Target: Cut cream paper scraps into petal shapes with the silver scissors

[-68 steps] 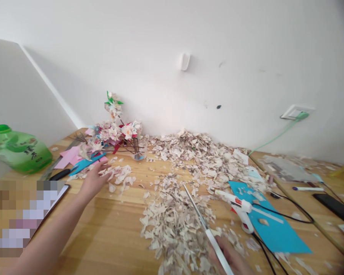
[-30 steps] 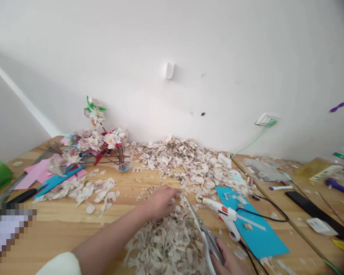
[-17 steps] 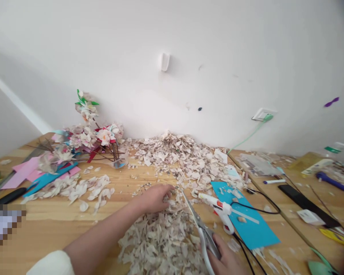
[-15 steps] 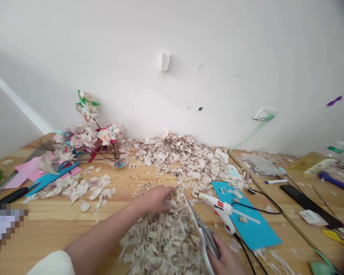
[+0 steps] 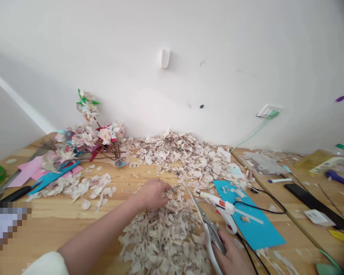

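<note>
My left hand [image 5: 154, 194] is curled at the far edge of a heap of dried, pale petals [image 5: 166, 240], its fingers bent down among them. What sits between those fingers, if anything, is too small to make out. In my right hand [image 5: 232, 254] are scissors [image 5: 208, 225] with grey and white handles. Their blades point away and to the left, seemingly closed, with the tip near loose bits beyond the near heap. A larger petal pile [image 5: 180, 152] lies against the wall, and a smaller scatter of petals [image 5: 77, 187] lies on the left.
Right of the scissors, a white glue gun [image 5: 222, 206] with a black cord lies partly over blue sheet [image 5: 258, 229]. Flower branches [image 5: 100, 137] stand at the back left near pink sheets [image 5: 28, 172]. A green cord runs to a wall socket [image 5: 269, 110].
My left hand has drawn slightly left, and its fingers have moved away from the scissors' tip. My right hand has shifted a little right with the scissors. The view has turned slightly.
</note>
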The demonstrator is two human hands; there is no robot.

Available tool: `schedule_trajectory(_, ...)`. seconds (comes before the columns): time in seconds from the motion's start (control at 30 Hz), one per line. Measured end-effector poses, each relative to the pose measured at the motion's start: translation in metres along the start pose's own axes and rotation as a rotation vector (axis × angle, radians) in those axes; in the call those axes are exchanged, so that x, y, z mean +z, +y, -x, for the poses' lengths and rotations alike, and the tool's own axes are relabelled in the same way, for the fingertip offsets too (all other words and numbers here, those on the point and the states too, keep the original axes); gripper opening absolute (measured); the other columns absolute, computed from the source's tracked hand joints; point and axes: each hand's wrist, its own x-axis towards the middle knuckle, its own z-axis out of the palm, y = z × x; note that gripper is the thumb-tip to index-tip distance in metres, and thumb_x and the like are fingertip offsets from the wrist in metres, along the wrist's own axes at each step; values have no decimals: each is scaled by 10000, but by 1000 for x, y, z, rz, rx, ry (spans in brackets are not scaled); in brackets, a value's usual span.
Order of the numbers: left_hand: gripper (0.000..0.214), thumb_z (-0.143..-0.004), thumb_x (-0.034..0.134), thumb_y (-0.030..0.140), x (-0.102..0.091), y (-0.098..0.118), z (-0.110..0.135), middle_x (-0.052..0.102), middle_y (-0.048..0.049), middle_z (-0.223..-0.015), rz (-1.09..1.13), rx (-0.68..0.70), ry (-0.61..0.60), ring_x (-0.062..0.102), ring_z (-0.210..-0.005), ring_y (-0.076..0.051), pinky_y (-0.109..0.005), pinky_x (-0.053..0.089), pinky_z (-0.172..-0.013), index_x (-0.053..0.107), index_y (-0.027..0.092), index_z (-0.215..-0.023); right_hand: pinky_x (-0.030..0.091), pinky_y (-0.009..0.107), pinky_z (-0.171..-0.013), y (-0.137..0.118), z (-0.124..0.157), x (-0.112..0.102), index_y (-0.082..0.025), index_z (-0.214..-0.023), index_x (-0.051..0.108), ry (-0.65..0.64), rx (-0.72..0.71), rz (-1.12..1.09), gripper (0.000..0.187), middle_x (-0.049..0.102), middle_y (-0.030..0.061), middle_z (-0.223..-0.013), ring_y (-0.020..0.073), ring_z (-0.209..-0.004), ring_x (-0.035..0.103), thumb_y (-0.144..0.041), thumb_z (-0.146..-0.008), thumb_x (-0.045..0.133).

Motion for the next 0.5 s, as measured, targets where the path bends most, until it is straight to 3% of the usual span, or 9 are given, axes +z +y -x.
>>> schedule_trajectory(0.2,217,-775,500,226,30,33,-39,622,-48,-949,42,31,-58,548,-898,-185,-352,427,-807,581,196,-974,479,262,-632,-7,7,-5,-186,-968,583,-27,66,24,386,704,120,-911,248,-806,652,-455,-758,402)
schedule_trajectory(0.33,317,-812,479,313,49,42,-61,534,-79,-1116,96,-56,-71,547,-933,-186,-404,464,-776,500,171,-1094,479,272,-679,2,9,3,-166,-1029,557,-34,78,29,434,685,136,-975,252,-845,645,-457,-761,377)
schedule_trajectory(0.5,323,-808,488,304,52,43,-64,534,-77,-1116,275,-129,-116,549,-934,-190,-400,468,-770,497,169,-1101,463,299,-773,13,6,6,-122,-1130,492,-89,146,42,547,624,156,-1104,268,-965,598,-489,-753,344)
